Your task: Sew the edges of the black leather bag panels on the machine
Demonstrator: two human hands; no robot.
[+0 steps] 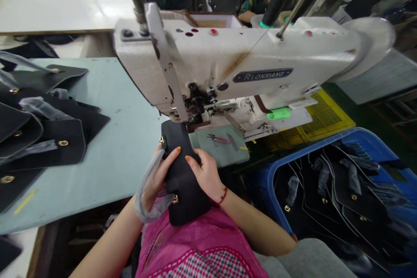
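A black panel [183, 172] with gold fittings and a plastic-wrapped handle [141, 189] reaches from my lap to the needle area of a white sewing machine [202, 52]. My left hand [156, 178] grips its left edge, passing through the handle loop with the thumb on top. Across from it, my right hand [206, 173] holds the right edge, thumb on the surface and the other fingers partly hidden. The panel's far end lies beside the presser foot, and the needle itself is too small to make out. Pink-handled snips [219, 139] lie right of the panel.
Black pieces [61, 139] with wrapped handles are piled on the pale green table [120, 139] at left. A blue basket [276, 169] at right holds several similar pieces. Behind it is a yellow crate [335, 113]. People sit in the background.
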